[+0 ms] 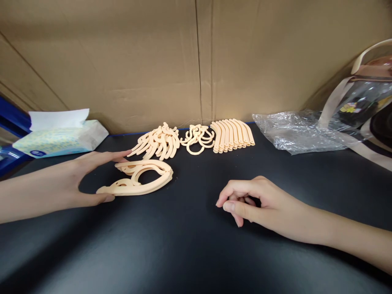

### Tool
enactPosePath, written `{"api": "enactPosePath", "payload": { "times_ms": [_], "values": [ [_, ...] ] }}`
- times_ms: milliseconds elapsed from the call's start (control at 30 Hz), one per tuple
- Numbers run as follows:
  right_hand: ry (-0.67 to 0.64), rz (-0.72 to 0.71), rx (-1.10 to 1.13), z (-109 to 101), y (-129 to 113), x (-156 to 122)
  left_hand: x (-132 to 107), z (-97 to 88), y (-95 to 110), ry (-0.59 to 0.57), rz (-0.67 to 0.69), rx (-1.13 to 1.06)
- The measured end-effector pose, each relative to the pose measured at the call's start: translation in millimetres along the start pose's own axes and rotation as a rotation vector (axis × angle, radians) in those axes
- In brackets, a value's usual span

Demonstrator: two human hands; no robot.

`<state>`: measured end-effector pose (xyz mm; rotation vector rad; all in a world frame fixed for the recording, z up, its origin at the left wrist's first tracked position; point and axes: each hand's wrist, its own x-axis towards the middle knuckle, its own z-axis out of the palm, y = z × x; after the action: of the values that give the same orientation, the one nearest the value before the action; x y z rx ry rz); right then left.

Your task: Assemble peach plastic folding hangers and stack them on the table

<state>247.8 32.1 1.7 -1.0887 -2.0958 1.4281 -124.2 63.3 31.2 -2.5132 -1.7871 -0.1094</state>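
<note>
**Cream plastic pieces in three groups, with a folded hanger bundle at the left hand**

One folded hanger bundle (137, 189) lies flat on the black worktop (171, 245), left of centre, its two ends towards the left hand (65, 181). Its parts are layered, so how many hangers it holds cannot be told. Behind it are three groups of loose parts: a heaped pile of curved arms (161, 141), too overlapped to count; a tangle of hooks (199, 140), several, likewise not countable; and a neat row of curved arms (233, 134), roughly eight, side by side. Two hands are in view.

The left hand's fingers are wide apart, spanning the bundle's open end. The thumb lies against the near arm; the index finger stretches past the far one, its tip close to the heaped pile. The right hand (257, 204) is well apart from every part, its fingers curled and the thumb near the index fingertip; the curl hides the palm, so I cannot tell whether it encloses anything.

One tissue packet (61, 141) sits beyond the left wrist. One crumpled clear plastic bag (288, 132) lies right of the row, beside one see-through carry bag (361, 98) with pale straps. Brown cardboard (147, 65) walls off the back.
</note>
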Motion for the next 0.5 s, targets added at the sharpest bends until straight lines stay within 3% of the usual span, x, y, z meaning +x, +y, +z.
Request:
{"api": "enactPosePath", "payload": {
  "times_ms": [400,500],
  "values": [
    [0.003,-0.009,-0.01,0.6,0.1,-0.7,0.3,-0.6,-3.2,-0.027,-0.021,-0.028],
    [0.001,-0.014,-0.015,0.6,0.4,-0.6,-0.5,3.0,-2.3,0.026,-0.022,-0.079]
  ]
}}
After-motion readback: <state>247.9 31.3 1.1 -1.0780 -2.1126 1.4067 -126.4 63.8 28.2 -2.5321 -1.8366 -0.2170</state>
